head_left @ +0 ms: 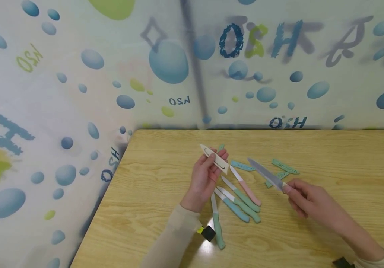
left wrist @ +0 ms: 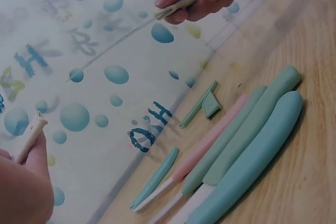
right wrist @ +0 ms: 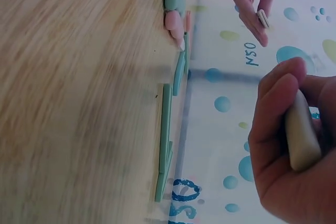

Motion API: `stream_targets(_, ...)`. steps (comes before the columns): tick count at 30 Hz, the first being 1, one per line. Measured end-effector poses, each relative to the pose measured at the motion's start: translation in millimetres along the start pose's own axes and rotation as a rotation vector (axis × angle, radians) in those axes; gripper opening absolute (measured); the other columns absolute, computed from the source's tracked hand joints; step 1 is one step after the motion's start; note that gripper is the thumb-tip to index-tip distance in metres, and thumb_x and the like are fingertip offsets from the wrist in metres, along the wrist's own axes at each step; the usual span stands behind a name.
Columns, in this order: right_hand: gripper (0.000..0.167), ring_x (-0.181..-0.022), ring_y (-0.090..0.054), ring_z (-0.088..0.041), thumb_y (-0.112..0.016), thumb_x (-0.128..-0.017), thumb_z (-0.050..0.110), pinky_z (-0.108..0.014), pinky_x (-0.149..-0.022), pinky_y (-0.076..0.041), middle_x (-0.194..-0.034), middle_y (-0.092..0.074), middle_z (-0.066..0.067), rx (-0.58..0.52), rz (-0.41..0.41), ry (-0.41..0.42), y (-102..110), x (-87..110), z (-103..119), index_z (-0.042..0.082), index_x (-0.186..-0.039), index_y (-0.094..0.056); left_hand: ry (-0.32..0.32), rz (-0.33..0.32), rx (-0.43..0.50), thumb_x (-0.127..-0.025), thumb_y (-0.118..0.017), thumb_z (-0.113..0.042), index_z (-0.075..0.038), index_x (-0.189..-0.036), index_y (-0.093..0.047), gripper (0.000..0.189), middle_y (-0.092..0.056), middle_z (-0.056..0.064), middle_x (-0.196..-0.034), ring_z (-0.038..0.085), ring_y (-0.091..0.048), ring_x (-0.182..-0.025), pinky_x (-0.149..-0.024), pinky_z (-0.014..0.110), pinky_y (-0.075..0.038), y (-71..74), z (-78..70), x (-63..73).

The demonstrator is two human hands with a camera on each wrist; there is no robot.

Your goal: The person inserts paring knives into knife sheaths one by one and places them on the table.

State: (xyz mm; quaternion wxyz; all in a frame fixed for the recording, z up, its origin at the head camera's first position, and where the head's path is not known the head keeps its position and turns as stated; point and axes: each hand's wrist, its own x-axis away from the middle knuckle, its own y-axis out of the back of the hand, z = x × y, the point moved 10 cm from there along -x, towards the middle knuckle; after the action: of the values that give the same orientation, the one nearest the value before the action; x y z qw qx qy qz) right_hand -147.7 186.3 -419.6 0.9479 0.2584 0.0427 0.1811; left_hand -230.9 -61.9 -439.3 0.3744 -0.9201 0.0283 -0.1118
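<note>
At the far left, a wall covering [head_left: 78, 197] printed with blue bubbles and letters is seen beside the wood-grain worktop [head_left: 128, 193]. Above the worktop, a cream blade sheath [head_left: 214, 159] is pinched by the left hand [head_left: 205, 180], its thumb pressed on top and the other fingers laid beneath. Beyond those fingers, 1 green sheath [head_left: 221, 147] is partly hidden. Nearer, 5 knives are laid in a loose fan with their blades pointed away: 1 green-handled knife [head_left: 218, 230] at the left, then a blue-handled knife [head_left: 236, 210], a 2nd green-handled knife [head_left: 248, 211], a 3rd green-handled knife [head_left: 244, 196] and a pink-handled knife [head_left: 246, 187]. Just beyond the pink-handled knife, a blue sheath [head_left: 243, 165] is seen. Farther right, 2 green sheaths [head_left: 283, 166] are set at an angle to each other. Above the worktop, a cream-handled knife [head_left: 265, 175] is gripped by the right hand [head_left: 307, 199], its fingers curled around the handle and its blade directed toward the upper left.
</note>
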Motion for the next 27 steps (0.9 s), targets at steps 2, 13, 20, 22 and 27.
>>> stream_targets(2, 0.024, -0.045, -0.046, -0.012, -0.047, -0.113, 0.02, -0.027, -0.036, -0.041, -0.064, -0.052, 0.005, 0.023, -0.007, 0.014, -1.1, -0.1, 2.0, 0.006, -0.097, -0.059, -0.004, 0.006, -0.004, -0.112, -0.044, -0.009, 0.002, -0.132, -0.049, 0.024, -0.066, 0.02, -0.133, 0.024, -0.069, -0.118, -0.104, 0.034, -0.053, -0.1, 1.4, 0.3)
stream_targets(13, 0.019, -0.045, -0.039, -0.004, -0.05, -0.112, 0.02, -0.024, -0.036, -0.036, -0.063, -0.048, 0.011, 0.095, 0.003, 0.04, -10.3, -0.7, 8.2, 0.011, -0.099, -0.061, 0.004, -0.004, -0.006, -0.112, -0.043, -0.009, 0.002, -0.137, -0.048, 0.028, -0.065, 0.02, -0.134, 0.025, -0.067, -0.122, -0.106, 0.035, -0.052, -1.7, 9.5, 4.4)
stream_targets(20, 0.017, -0.047, -0.037, -0.003, -0.052, -0.111, 0.02, -0.024, -0.039, -0.035, -0.062, -0.046, 0.012, 0.137, -0.003, 0.025, -13.1, -3.4, 5.9, 0.011, -0.106, -0.064, 0.013, -0.022, 0.019, -0.112, -0.043, -0.009, 0.003, -0.136, -0.048, 0.027, -0.064, 0.022, -0.135, 0.028, -0.064, -0.126, -0.108, 0.035, -0.051, -1.1, 13.0, 3.4)
stream_targets(22, 0.016, -0.047, -0.037, -0.003, -0.052, -0.111, 0.02, -0.024, -0.039, -0.035, -0.061, -0.045, 0.012, 0.144, -0.005, 0.027, -13.9, -3.5, 6.0, 0.011, -0.106, -0.064, 0.017, -0.025, 0.022, -0.112, -0.043, -0.009, 0.002, -0.136, -0.048, 0.027, -0.064, 0.022, -0.135, 0.029, -0.064, -0.126, -0.108, 0.035, -0.051, -1.0, 14.0, 3.4)
stream_targets(27, 0.016, -0.047, -0.037, -0.003, -0.052, -0.111, 0.02, -0.023, -0.039, -0.035, -0.061, -0.045, 0.012, 0.144, -0.002, 0.027, -15.8, -3.8, 6.9, 0.011, -0.106, -0.064, 0.023, -0.021, 0.023, -0.112, -0.043, -0.009, 0.003, -0.138, -0.047, 0.029, -0.063, 0.023, -0.136, 0.029, -0.064, -0.127, -0.108, 0.035, -0.051, -2.5, 16.1, 3.8)
